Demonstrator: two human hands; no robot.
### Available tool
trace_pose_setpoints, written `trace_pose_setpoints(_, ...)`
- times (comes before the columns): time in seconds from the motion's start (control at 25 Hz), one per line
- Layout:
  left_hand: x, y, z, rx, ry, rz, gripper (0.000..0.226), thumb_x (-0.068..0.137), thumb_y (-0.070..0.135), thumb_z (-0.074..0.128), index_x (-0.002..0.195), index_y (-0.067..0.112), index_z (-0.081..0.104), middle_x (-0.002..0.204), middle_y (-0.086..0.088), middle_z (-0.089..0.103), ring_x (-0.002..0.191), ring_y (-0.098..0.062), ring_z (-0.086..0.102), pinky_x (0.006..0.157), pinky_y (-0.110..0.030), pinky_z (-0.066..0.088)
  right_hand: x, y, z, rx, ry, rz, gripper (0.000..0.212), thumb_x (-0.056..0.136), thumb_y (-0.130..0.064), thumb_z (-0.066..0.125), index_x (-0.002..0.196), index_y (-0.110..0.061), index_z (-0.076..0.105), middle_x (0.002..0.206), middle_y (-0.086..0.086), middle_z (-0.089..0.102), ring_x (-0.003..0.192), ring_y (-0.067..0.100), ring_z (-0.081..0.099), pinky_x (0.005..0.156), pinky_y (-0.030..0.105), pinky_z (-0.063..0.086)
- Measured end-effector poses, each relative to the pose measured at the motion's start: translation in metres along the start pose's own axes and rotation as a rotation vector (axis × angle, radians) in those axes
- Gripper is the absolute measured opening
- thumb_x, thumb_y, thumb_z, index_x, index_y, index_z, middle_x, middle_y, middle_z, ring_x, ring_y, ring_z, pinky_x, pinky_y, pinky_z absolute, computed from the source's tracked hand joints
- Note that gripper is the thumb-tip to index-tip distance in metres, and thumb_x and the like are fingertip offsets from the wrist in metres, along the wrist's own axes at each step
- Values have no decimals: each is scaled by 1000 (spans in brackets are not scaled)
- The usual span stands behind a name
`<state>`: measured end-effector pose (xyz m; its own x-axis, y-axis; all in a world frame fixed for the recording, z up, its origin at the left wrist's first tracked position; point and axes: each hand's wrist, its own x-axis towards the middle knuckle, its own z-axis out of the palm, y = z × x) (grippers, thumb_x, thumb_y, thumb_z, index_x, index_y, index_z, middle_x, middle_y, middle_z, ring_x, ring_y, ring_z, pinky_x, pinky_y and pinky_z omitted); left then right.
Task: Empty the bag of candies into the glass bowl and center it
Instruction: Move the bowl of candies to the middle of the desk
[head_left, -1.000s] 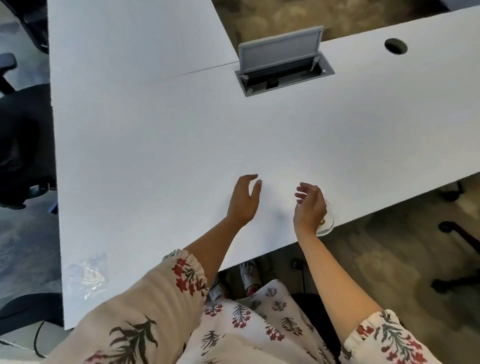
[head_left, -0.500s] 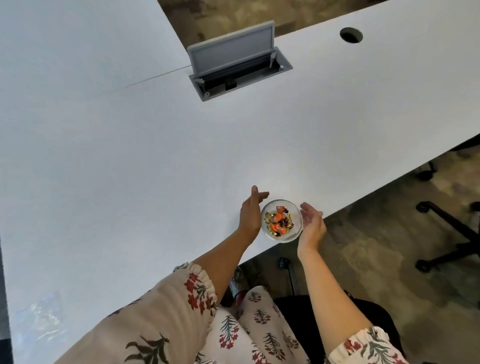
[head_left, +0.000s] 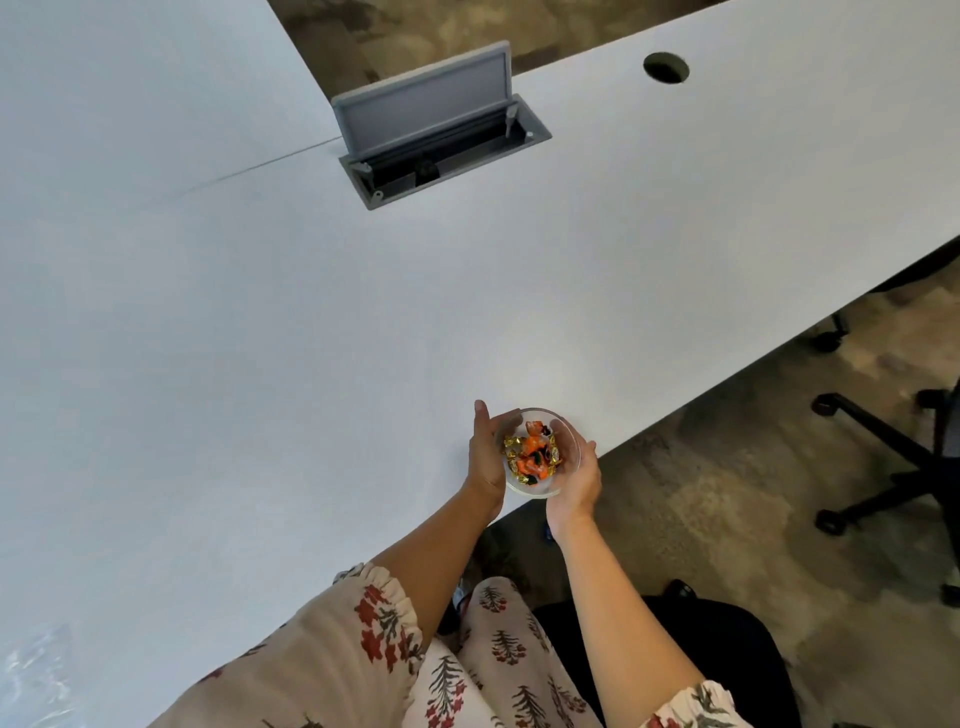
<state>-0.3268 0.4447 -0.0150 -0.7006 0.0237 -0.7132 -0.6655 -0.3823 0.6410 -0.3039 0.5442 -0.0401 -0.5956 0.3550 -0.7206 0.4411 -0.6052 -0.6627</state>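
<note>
A small clear glass bowl (head_left: 565, 427) sits near the front edge of the white table (head_left: 363, 338). It holds several orange and gold wrapped candies (head_left: 532, 454). My left hand (head_left: 485, 454) cups the bowl's left side and my right hand (head_left: 579, 475) cups its right side; both touch the glass. The crumpled clear plastic bag (head_left: 36, 670) lies at the table's near left corner, far from the bowl.
A grey cable box (head_left: 441, 140) with its lid raised is set into the table at the back, and a round cable hole (head_left: 666, 67) lies further right. Office chair bases (head_left: 883, 467) stand on the floor to the right of the table edge.
The view shifted right and down. My hands went from hovering apart, the right one over the bowl, to closing on both sides of it. The bowl now shows fully.
</note>
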Motion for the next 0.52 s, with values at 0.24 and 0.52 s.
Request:
trace_pose_setpoints(0.24, -4, 10, -8, 33, 93, 14, 57, 107, 54, 16, 113, 27, 66, 123, -3, 66, 117, -25, 62, 111, -44, 47, -13, -6, 27, -103, 1, -2, 33, 104, -36, 43, 115, -22, 70, 121, 8, 70, 116, 27, 64, 101, 45, 53)
trace_pose_setpoints(0.52, -14, 63, -66, -63, 216, 114, 59, 106, 58, 19, 112, 27, 68, 133, -4, 67, 124, -27, 61, 115, -53, 42, -46, 8, 102, -214, -159, -13, 37, 104, -34, 38, 101, -27, 75, 118, 5, 72, 111, 26, 66, 96, 45, 55)
